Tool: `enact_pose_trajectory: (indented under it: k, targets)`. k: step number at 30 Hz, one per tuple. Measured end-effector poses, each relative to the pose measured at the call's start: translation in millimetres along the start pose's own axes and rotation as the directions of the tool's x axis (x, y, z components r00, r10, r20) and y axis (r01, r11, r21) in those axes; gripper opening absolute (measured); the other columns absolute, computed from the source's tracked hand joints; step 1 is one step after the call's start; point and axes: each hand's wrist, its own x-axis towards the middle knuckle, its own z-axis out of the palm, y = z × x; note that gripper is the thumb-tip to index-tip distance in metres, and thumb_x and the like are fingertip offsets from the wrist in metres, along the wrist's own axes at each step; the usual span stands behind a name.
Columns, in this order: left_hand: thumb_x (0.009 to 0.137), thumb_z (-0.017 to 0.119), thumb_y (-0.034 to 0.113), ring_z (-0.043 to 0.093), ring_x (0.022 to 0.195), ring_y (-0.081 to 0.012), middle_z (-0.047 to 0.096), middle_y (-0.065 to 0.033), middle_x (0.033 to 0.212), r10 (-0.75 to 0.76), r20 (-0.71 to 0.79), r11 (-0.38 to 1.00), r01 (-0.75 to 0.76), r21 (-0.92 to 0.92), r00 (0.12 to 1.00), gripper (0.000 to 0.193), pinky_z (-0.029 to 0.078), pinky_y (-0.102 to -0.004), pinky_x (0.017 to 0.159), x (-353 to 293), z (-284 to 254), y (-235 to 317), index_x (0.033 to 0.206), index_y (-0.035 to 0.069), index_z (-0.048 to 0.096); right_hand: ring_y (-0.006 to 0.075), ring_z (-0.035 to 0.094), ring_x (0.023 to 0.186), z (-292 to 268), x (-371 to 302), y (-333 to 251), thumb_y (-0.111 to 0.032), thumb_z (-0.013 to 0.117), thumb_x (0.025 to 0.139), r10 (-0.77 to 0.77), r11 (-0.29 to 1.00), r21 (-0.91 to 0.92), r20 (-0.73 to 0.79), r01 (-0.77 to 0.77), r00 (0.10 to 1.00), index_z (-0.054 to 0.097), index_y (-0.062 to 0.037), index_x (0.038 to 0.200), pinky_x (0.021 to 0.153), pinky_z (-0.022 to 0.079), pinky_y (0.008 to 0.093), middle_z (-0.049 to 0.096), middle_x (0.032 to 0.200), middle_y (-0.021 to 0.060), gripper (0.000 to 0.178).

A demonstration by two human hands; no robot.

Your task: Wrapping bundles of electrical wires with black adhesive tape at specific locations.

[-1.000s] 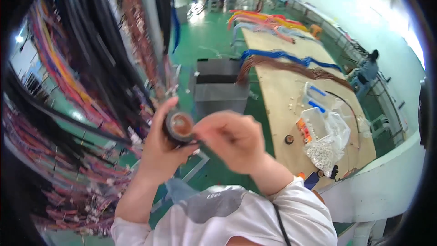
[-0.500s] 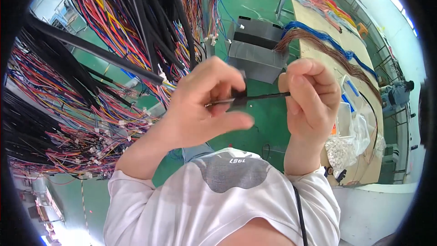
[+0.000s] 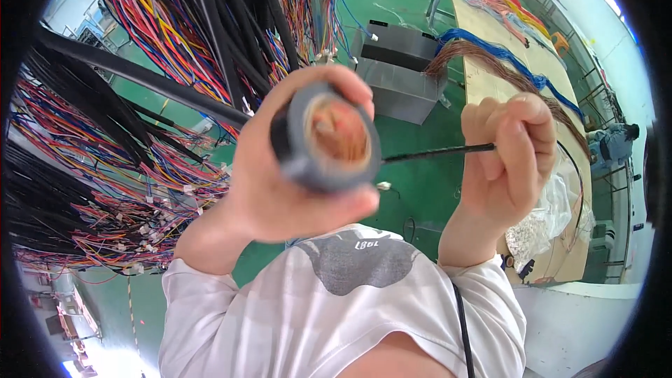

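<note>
My left hand (image 3: 262, 168) is wrapped round a roll of black tape (image 3: 294, 143), slightly blurred, with its cardboard core facing up. A thin black strand (image 3: 437, 153) stretches from beside the roll to my right hand (image 3: 507, 150). Its right end is pinched between my right thumb and fingers. Whether the strand is a tape-wrapped wire or twisted tape, I cannot tell. Behind my left hand a long black sleeved cable (image 3: 140, 77) ends from view. A small white connector (image 3: 383, 186) shows below the strand.
Thick bundles of coloured wires (image 3: 133, 168) and black sleeves hang at the left. A grey bin (image 3: 399, 84) stands on the green floor ahead. On the right a long table (image 3: 483, 84) bears blue and brown wire bunches and a plastic bag of small parts (image 3: 528, 238). A person (image 3: 609, 145) is beyond it.
The tape roll has come into clear sight in my left hand, its core turned upward. My right hand has moved right, and more of the black strand shows between the hands.
</note>
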Motion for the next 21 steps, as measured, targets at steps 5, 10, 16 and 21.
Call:
enact_pose_trajectory:
  k: [5, 10, 16, 21]
  targets:
    - [0.058, 0.077, 0.032, 0.050, 0.070, -0.0173, 0.047, -0.0117, 0.090, 0.334, 0.529, 0.687, -0.586, 0.430, 0.780, 0.057, 0.039, -0.0255, 0.057, 2, -9, 1, 0.099, 0.001, 0.053, 0.0054, 0.036, 0.043, -4, 0, -7, 0.003, 0.051, 0.074, 0.074, 0.996, -0.049, -0.056, -0.076, 0.996, 0.056, 0.0070, 0.089, 0.045, 0.028, 0.0199, 0.054, 0.063, 0.0056, 0.016]
    - [0.064, 0.073, 0.035, 0.044, 0.055, -0.0152, 0.042, -0.0097, 0.094, -0.006, 0.116, 0.761, -0.070, 0.645, 0.993, 0.066, 0.040, -0.0277, 0.051, 4, 1, -10, 0.118, 0.013, 0.042, 0.0054, 0.046, 0.053, 7, -11, -12, 0.007, 0.053, 0.074, 0.013, 0.944, -0.329, 0.070, 0.011, 0.997, 0.059, 0.0052, 0.080, 0.047, 0.032, 0.0175, 0.058, 0.070, 0.0056, 0.009]
    - [0.063, 0.075, 0.008, 0.049, 0.070, -0.0070, 0.048, -0.0046, 0.096, -0.182, 0.094, 0.939, 0.145, 0.311, 0.979, 0.073, 0.041, -0.0156, 0.057, 13, -1, -13, 0.124, 0.009, 0.035, 0.0048, 0.044, 0.052, 10, -9, -3, 0.005, 0.052, 0.076, 0.029, 0.966, -0.259, 0.027, -0.021, 0.999, 0.059, 0.0052, 0.083, 0.045, 0.029, 0.0172, 0.056, 0.068, 0.0030, 0.009]
    - [0.055, 0.078, 0.017, 0.048, 0.071, -0.0081, 0.049, -0.0087, 0.091, -0.236, -0.068, 0.967, 0.227, -0.111, 0.969, 0.066, 0.041, -0.0196, 0.055, 10, -2, 4, 0.109, 0.007, 0.042, 0.0040, 0.032, 0.042, 5, -4, 2, 0.001, 0.051, 0.077, 0.062, 0.998, 0.031, -0.016, -0.062, 0.998, 0.057, 0.0061, 0.089, 0.045, 0.026, 0.0187, 0.048, 0.059, -0.0007, 0.014]
